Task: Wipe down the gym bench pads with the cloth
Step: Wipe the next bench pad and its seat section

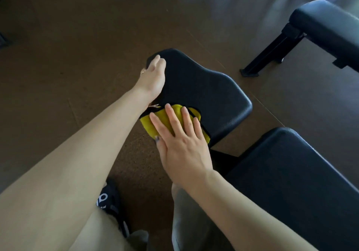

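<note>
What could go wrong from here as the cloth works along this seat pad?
The yellow cloth lies folded at the near left edge of the seat pad, partly overhanging it, and the right hand presses it only with flat fingers, so it may slip off to the floor. The left hand grips the pad's far left edge, so that patch may go unwiped. The back pad alongside looks untouched and could be skipped.

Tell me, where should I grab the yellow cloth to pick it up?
Probably by the near-left corner of the yellow cloth, which pokes out past the edge of the seat pad. Come from the left and pinch it there. The rest lies flat under the right hand, so it offers little to hold.
</note>
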{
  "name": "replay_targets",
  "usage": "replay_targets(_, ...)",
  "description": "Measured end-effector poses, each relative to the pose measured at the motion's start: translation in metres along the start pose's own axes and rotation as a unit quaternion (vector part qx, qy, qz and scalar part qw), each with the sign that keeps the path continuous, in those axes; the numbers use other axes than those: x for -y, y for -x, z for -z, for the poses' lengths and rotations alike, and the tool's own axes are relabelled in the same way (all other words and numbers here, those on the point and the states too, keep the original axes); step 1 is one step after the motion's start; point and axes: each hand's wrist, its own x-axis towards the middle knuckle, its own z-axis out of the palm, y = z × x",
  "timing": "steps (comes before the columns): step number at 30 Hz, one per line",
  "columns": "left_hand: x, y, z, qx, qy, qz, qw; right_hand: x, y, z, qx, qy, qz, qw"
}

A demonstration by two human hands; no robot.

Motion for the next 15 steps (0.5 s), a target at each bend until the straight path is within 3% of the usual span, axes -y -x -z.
replay_targets(5, 0.014, -0.014, 0.005, 0.016, 0.064, 0.046, 0.997, -0.083, -0.06, 0.029, 0.0, 0.005, -0.11, 0.994)
replay_targets(9, 0.009, -0.003, -0.007, 0.001, 0.048, -0.002, 0.999, -0.105, -0.094, 0.037, -0.009, -0.031, -0.165, 0.986)
replay_targets(11, 0.008, -0.002, -0.014, -0.027, 0.033, -0.011, 0.999, -0.088, -0.076, 0.032, 0.004, -0.027, -0.154, 0.988)
replay_targets(15, 0.009, -0.004, -0.021, -0.068, 0.019, -0.016, 0.997, -0.056, -0.011, 0.021, 0.057, 0.039, -0.027, 0.997)
